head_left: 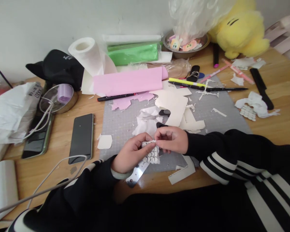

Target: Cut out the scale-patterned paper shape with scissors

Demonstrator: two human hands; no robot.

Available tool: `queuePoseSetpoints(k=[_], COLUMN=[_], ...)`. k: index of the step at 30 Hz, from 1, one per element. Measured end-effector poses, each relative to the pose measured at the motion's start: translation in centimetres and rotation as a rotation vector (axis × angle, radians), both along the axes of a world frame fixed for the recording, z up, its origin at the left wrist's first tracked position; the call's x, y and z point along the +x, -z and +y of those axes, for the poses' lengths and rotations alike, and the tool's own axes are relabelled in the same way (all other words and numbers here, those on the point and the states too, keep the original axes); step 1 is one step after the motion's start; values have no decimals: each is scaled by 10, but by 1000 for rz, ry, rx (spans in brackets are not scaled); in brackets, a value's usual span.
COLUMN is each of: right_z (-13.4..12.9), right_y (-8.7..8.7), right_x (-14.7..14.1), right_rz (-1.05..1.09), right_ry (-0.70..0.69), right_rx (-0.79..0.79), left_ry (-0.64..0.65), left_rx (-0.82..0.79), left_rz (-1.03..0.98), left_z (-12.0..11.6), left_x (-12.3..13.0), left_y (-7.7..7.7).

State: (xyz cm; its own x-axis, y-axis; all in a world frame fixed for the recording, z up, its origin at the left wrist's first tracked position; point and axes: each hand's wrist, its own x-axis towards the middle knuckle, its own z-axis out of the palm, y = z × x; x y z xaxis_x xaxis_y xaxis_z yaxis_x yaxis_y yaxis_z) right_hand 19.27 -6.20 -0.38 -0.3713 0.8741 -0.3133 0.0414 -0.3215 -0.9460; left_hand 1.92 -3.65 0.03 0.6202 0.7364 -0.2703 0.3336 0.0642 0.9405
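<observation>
A small white paper piece [151, 156] with a black scale-like pattern is between my hands, over the front of the grey cutting mat [120, 124]. My left hand [134, 151] grips it from the left, thumb across its top. My right hand [172, 139] pinches the piece's upper right corner with closed fingertips. Beneath the left hand a metal ruler [137, 174] sticks out toward me. Just behind the hands lie crumpled white tissue [146, 120] and scissors with black handles [164, 112], partly covered by cream paper scraps [175, 104].
A pink paper sheet [128, 80], paper roll [83, 46] and green pack [135, 53] stand at the back. Phones [81, 137] and a white cable [48, 187] lie left. Pens [207, 86], a black comb [261, 87] and another patterned piece [248, 111] are right.
</observation>
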Motion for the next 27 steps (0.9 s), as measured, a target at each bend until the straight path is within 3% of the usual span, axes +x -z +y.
queuePoseSetpoints(k=[11,27], right_z=[0,0], right_y=[-1,-1], right_x=[0,0], right_rz=[0,8], right_ry=[0,-11], right_rx=[-17,-11], left_ry=[-37,10], left_rx=[-89,8], left_rz=[-19,-36], left_z=[-1,0], left_x=[-1,-1], left_y=[5,0])
